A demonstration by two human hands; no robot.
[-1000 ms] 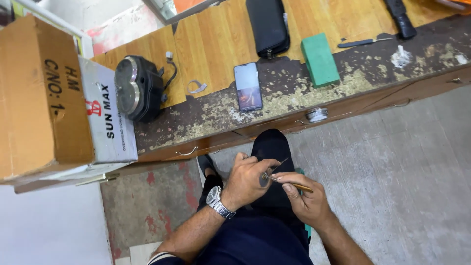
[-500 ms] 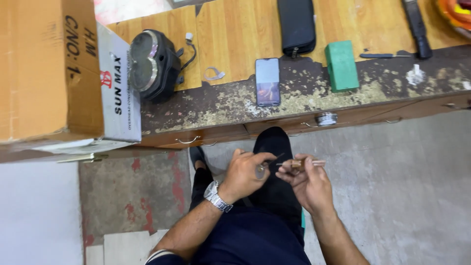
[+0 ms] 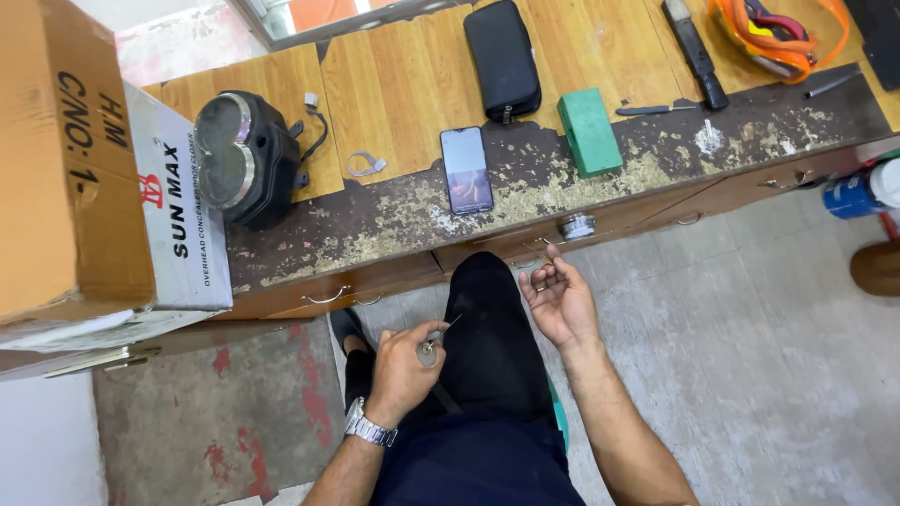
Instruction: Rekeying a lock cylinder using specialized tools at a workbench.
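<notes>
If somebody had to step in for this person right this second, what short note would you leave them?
Left hand: closed on a small thin metal tool, tip pointing up and right, over the lap.
Right hand: open, palm up, fingers curled; whether it holds anything is unclear.
On the worn wooden bench: phone, green block, black pouch, round black gauge unit, cardboard box at the left end.
Done: tool is picked up.
Left: nothing on the bench is being touched yet.
</notes>
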